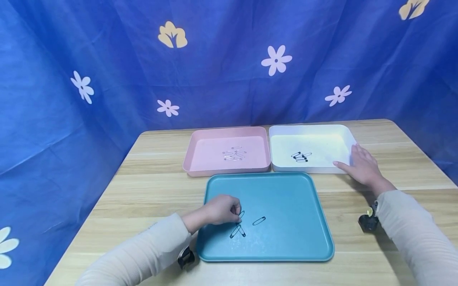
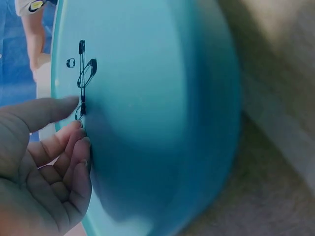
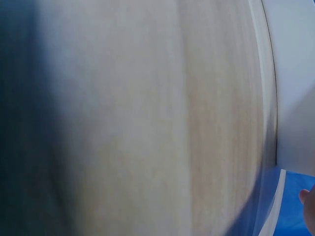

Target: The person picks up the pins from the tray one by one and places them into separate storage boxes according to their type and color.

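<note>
My left hand (image 1: 221, 209) is low over the teal tray (image 1: 286, 254), thumb and index fingertips slightly apart around a safety pin (image 1: 242, 214). In the left wrist view, that pin (image 2: 79, 113) shows in the gap between thumb and index, the other fingers curled beneath. Just nearer lie two crossed black safety pins (image 1: 237, 230). To the right of them is a single safety pin (image 1: 259, 221). My right hand (image 1: 364, 167) rests with spread, fairly straight fingers against the front right corner of the white tray (image 1: 311, 169); only a fingertip (image 3: 307, 206) shows in the right wrist view.
Black safety pins (image 1: 301, 157) lie grouped in the white tray. Beside it, the pink tray (image 1: 204, 171) holds several silver-looking safety pins (image 1: 234, 154). All three trays stand on a wooden table (image 1: 154, 186), with a blue flowered curtain (image 1: 222, 79) behind.
</note>
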Motion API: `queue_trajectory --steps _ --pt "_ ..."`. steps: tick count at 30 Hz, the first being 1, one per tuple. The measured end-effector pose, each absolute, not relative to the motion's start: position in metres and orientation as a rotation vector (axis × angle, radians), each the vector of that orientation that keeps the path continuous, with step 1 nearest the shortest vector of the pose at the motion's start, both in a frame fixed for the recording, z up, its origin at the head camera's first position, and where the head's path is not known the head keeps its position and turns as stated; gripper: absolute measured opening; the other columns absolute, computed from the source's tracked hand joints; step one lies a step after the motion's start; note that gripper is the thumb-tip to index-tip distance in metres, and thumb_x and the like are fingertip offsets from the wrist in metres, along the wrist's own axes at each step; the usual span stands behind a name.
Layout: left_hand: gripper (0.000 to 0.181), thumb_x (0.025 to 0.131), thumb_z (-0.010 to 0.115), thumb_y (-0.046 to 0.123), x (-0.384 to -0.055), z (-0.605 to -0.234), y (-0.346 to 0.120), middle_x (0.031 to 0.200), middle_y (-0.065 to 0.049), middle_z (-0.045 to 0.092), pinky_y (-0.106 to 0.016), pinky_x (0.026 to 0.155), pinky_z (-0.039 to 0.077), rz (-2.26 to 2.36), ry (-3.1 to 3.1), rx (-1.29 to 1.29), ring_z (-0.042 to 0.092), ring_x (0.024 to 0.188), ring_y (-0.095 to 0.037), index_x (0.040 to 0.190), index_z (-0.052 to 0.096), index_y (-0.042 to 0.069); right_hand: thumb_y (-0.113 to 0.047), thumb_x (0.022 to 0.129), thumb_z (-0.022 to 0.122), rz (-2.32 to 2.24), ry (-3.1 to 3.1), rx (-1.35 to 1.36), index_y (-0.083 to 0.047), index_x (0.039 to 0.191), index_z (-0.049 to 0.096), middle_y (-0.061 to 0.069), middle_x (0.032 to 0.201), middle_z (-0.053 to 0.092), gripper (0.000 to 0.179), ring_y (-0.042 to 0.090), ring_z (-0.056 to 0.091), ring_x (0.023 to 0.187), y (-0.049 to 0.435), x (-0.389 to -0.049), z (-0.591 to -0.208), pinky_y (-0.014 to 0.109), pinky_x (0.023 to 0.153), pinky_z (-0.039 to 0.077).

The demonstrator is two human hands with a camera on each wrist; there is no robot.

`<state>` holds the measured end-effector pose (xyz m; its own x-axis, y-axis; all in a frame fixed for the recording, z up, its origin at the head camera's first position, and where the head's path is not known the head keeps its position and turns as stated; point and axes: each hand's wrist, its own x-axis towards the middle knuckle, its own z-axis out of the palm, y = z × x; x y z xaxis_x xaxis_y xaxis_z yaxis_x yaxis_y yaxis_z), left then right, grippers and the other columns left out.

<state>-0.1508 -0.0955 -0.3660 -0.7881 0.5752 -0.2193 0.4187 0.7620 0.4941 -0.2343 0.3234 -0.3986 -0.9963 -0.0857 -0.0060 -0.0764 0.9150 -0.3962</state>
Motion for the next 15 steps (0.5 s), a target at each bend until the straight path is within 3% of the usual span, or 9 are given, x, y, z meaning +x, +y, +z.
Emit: queue_trajectory --steps 15 --pt "0.014 0.075 0.063 0.006 -0.1515 -0.3668 -0.0941 0.061 0.009 0.051 -0.020 0.058 0.040 0.574 2.612 0.793 0.046 0.061 -0.006 0.065 0.056 0.014 -0.059 0.081 0.037 -0.636 3.058 -0.141 0.015 0.129 -0.006 0.033 0.135 -0.007 0.098 0.044 -0.004 0.123 0.3237 -0.2343 -0.3992 0.057 0.094 -0.002"
